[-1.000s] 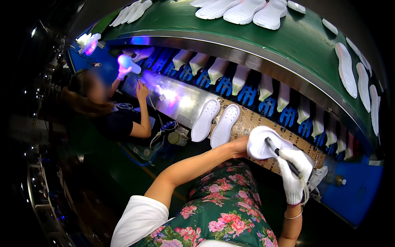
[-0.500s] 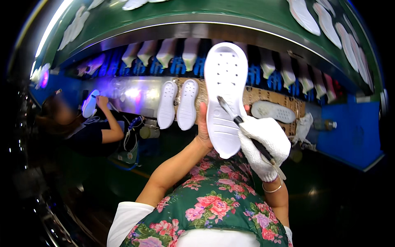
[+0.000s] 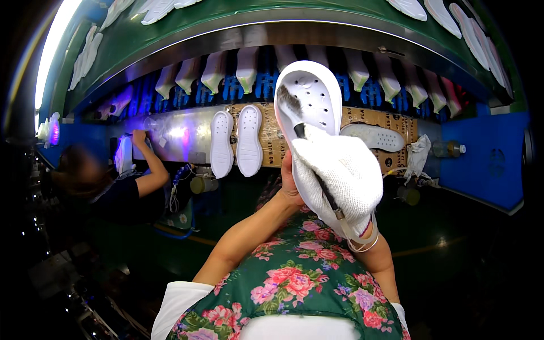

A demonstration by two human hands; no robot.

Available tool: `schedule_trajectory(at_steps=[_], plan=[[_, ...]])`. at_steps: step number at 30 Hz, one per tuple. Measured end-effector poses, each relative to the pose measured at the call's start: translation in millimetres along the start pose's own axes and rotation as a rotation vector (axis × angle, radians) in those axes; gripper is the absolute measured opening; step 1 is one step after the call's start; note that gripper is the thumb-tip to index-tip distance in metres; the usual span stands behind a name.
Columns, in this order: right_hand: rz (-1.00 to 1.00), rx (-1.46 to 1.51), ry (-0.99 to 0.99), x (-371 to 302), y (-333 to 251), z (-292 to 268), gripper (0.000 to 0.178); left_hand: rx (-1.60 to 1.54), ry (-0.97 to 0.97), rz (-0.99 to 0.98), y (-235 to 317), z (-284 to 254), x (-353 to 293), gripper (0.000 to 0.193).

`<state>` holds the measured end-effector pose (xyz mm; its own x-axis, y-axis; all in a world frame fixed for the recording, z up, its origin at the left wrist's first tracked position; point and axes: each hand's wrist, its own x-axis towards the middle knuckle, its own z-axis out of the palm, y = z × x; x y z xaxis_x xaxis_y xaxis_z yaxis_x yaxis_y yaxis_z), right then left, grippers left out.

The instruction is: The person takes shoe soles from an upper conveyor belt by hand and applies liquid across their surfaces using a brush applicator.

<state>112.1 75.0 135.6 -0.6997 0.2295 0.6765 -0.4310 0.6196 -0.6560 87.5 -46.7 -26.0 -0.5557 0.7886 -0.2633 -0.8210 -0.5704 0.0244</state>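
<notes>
A white shoe sole [image 3: 324, 85], with round holes in its upper half, is held up before me, tilted. My left hand [image 3: 290, 184] grips it from behind along its left edge, with part of the fingers hidden. My right hand [image 3: 345, 170], in a white knitted glove, is closed round a dark-handled brush [image 3: 291, 104]. The brush's bristles, smeared by motion, lie over the holed part near the sole's left rim. The glove covers much of the sole's lower half. Behind it, a pair of white soles, a left one [image 3: 221, 145] and a right one [image 3: 249, 141], lies on the bench.
Cardboard [image 3: 270, 153] covers part of the metal bench [image 3: 195, 122]. A greyish sole [image 3: 374, 137], a white cloth [image 3: 418, 152] and a bottle [image 3: 446, 149] are at the right. Shoe parts [image 3: 247, 68] hang in a row under the green conveyor [image 3: 226, 14]. A co-worker's arm [image 3: 150, 161] is at the left.
My right hand and the brush have moved up the sole, from its middle to the holed part near the left rim. The sole has tilted. The co-worker's held piece has come lower.
</notes>
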Motion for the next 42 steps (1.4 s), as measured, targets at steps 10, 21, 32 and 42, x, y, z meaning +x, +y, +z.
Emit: schedule_trajectory(at_steps=[10, 21, 32, 42], plan=[[0.079, 0.061, 0.014, -5, -5, 5, 0.024, -0.031, -0.110, -0.060, 3, 15, 17, 0.109], [0.126, 0.193, -0.057, -15, 15, 3, 0.025, -0.028, -0.158, 0.035, 21, 32, 24, 0.106], [0.149, 0.177, -0.064, -32, 25, 3, 0.027, 0.056, -0.279, 0.037, 38, 51, 35, 0.118], [0.123, 0.339, -0.189, -26, 40, -7, 0.025, 0.119, -0.329, 0.016, 63, 52, 40, 0.123]])
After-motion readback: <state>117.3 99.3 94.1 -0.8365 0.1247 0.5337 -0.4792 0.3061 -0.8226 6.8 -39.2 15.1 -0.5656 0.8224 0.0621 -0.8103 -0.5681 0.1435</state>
